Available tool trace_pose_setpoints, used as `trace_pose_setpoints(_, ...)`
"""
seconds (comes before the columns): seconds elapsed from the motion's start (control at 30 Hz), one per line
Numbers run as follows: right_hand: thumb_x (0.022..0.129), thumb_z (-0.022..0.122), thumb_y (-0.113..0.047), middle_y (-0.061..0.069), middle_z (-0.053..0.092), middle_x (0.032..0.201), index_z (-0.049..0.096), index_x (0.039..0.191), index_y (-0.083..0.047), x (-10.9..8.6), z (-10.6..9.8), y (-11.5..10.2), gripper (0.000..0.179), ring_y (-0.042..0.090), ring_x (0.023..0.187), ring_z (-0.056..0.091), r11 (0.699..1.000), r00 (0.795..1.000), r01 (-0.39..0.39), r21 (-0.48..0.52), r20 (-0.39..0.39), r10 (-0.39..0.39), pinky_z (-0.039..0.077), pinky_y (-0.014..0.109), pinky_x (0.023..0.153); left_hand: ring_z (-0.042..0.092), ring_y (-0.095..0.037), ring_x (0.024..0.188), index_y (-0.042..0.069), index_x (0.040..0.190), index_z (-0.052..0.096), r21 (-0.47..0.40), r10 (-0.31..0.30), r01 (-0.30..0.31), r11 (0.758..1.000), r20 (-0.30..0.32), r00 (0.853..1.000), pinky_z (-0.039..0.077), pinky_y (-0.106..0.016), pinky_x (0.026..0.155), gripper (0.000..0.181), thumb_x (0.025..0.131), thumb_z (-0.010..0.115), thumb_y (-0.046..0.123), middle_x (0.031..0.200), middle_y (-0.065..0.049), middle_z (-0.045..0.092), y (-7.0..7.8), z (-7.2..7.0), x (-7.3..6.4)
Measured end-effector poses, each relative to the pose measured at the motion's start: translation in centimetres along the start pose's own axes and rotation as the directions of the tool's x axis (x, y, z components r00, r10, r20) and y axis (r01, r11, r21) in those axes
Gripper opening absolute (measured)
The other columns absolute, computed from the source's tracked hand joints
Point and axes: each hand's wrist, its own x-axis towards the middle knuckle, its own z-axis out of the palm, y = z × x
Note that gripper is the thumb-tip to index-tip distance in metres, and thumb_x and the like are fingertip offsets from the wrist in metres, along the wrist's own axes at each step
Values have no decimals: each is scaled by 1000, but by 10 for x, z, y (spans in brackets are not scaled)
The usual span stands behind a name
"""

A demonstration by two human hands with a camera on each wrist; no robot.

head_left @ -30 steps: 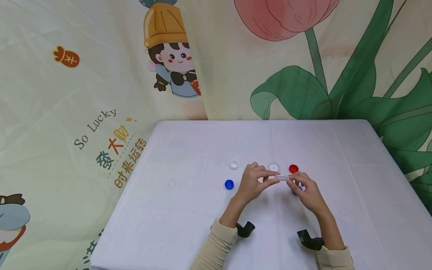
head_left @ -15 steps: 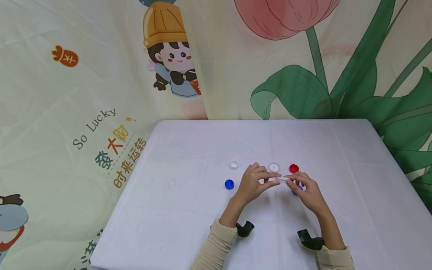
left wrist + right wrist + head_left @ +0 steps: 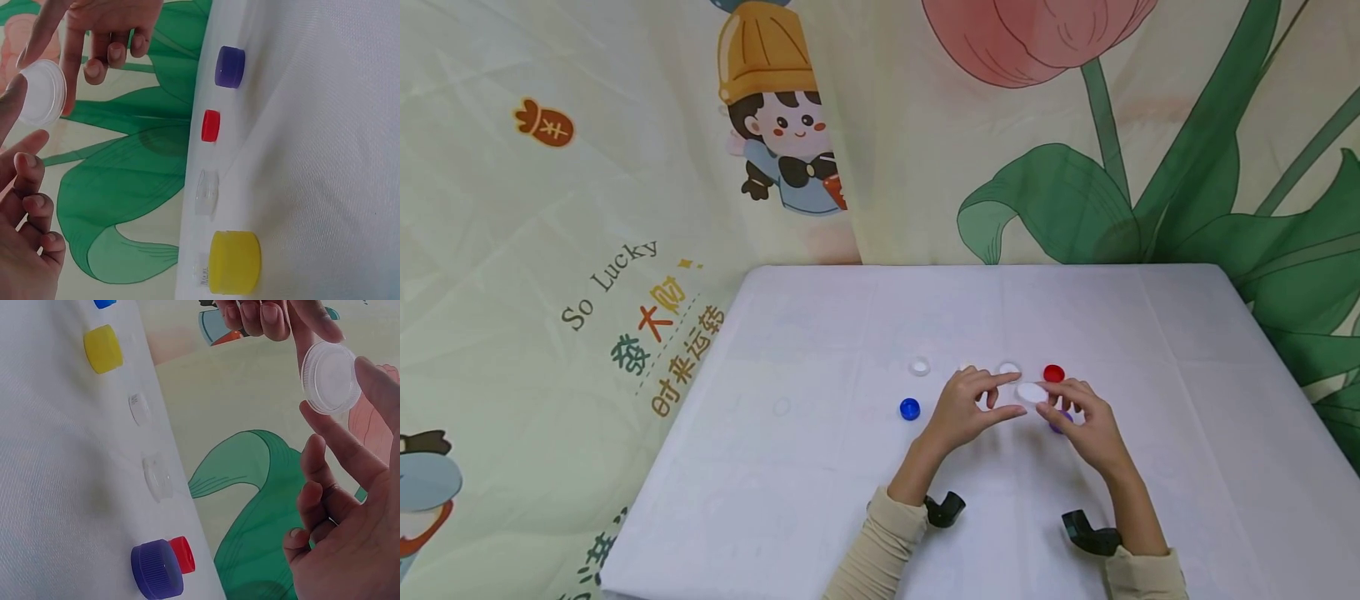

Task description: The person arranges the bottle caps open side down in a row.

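Observation:
A white bottle cap [image 3: 1032, 392] is held above the white table [image 3: 820, 500], its flat face turned up. My left hand [image 3: 1021, 394] pinches its left rim between index finger and thumb. My right hand [image 3: 1051, 392] holds the opposite rim with thumb and forefinger. The right wrist view shows the cap [image 3: 330, 378] ridged and translucent between the right thumb and the left index finger. In the left wrist view the cap [image 3: 40, 90] sits at the left hand's fingertips [image 3: 12, 103].
Loose caps lie on the cloth: blue [image 3: 910, 408], two white [image 3: 919, 366] [image 3: 1008, 367], red [image 3: 1053, 372], and a purple one [image 3: 1060, 423] partly under my right hand. A yellow cap [image 3: 234, 262] stands beside them. Printed curtains hang behind and to the left.
The cap was held edge-on between both hands; it has been turned so its flat face shows. Both hands stay in the same place.

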Motion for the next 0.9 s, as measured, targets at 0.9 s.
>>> trace_pose_setpoints(0.9, 69, 77, -33, -4, 52, 80, 63, 108, -28, 2, 8, 35, 42, 13, 78, 39, 985, 1000, -20, -169, 5, 21, 34, 29, 61, 35, -3, 56, 22, 108, 67, 102, -144, 131, 986, 128, 981, 27, -16, 60, 41, 72, 71, 42, 57, 8, 42, -5, 5, -1)
